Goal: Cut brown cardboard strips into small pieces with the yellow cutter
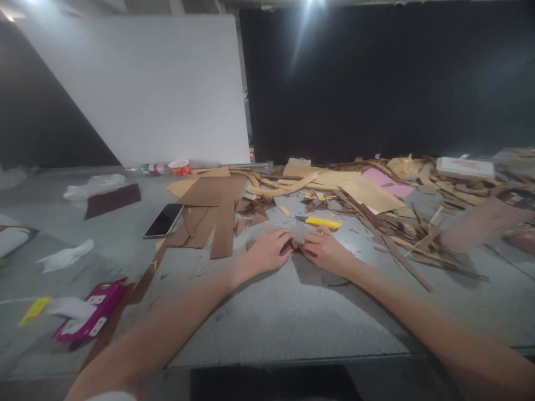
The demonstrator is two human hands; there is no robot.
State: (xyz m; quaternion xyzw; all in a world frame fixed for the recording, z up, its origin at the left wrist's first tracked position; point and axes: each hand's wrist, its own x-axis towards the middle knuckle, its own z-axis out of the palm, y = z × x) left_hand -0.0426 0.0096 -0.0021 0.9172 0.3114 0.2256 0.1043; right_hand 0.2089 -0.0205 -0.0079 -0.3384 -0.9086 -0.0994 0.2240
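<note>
At the middle of the grey desk (267, 317), the left hand (267, 252) and the right hand (328, 252) meet around a small brown cardboard piece (293, 245), each grip closed on an end of it with the fingers pinched and the piece pressed low against the surface. It looks like a folding or shaping job in mid-course: many strips and offcuts already lie cut, so the cutting seems largely done, while the piece in hand is not yet finished; how much remains I cannot tell. A yellow utility knife (321, 222) lies just beyond the hands, untouched. Flat cardboard sheets (213, 206) sit to the left of it, a heap of cardboard scraps (397, 223) to the right, with a pink sheet (387, 181) among them. A phone (164, 220) lies beside the sheets, a magenta box (90, 314) near the left edge, a red cup (180, 167) at the back. Behind stand a white board (142, 83) and a dark wall (384, 78); the room is dim.
</note>
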